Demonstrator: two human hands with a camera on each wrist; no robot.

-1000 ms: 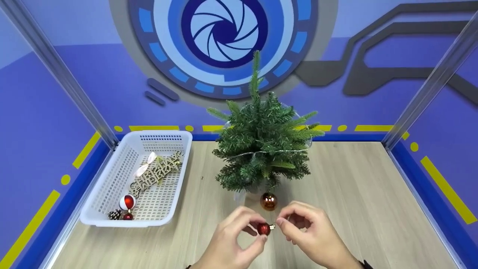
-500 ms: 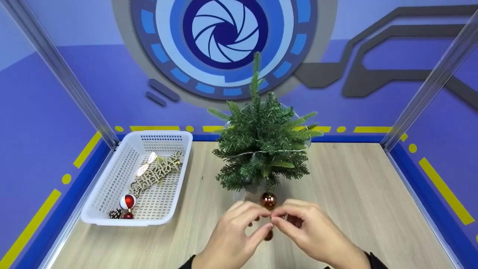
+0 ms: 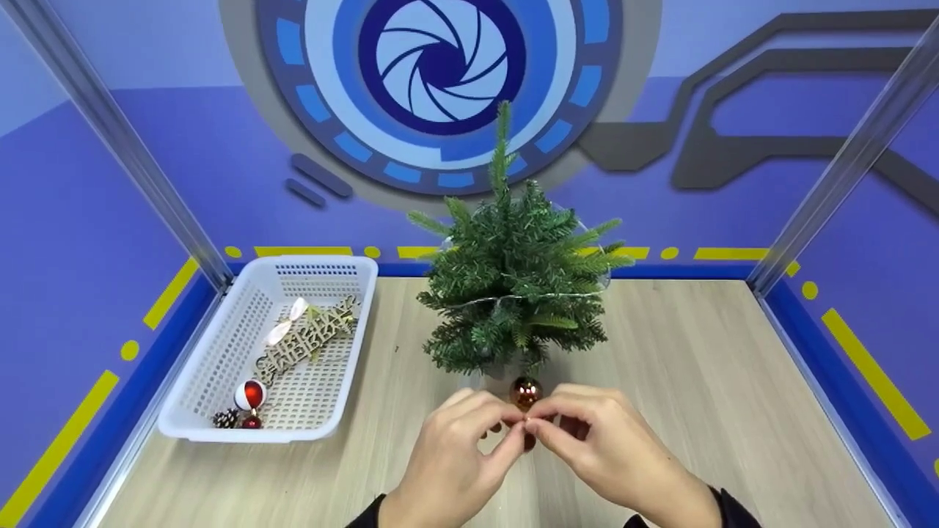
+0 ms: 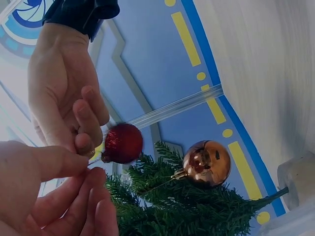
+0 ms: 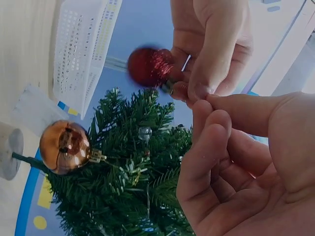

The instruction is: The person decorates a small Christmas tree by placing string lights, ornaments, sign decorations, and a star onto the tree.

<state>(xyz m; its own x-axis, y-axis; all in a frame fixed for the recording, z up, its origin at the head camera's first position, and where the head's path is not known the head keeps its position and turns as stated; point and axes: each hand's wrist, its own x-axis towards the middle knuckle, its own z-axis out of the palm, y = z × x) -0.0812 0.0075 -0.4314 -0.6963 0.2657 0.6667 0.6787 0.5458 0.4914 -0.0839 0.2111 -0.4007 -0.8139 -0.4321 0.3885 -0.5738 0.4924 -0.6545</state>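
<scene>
A small red Christmas bauble [image 4: 124, 143], partly glittery, hangs below both hands by a short string. My left hand [image 3: 458, 451] and right hand [image 3: 605, 444] meet tip to tip and pinch that string between thumbs and index fingers. Most of the string is hidden behind the fingertips. Just beyond the hands, a shiny copper bauble [image 3: 526, 394] hangs from a low branch of the small green Christmas tree [image 3: 513, 293]. In the right wrist view, the red bauble [image 5: 147, 67] looks blurred next to the left hand's fingers.
On the left, a white plastic basket [image 3: 170, 433] holds a gold lettered sign [image 3: 304, 345] with a pale bow, a red-and-white bauble [image 3: 251, 395], a small red bauble [image 3: 251, 423] and a pine cone [image 3: 226, 419]. Printed panels and metal posts enclose the wooden table [image 3: 704, 381].
At first the left hand held the red bauble itself, with the right hand apart. The right hand then came in to the left fingertips, and the bauble dropped to hang beneath them.
</scene>
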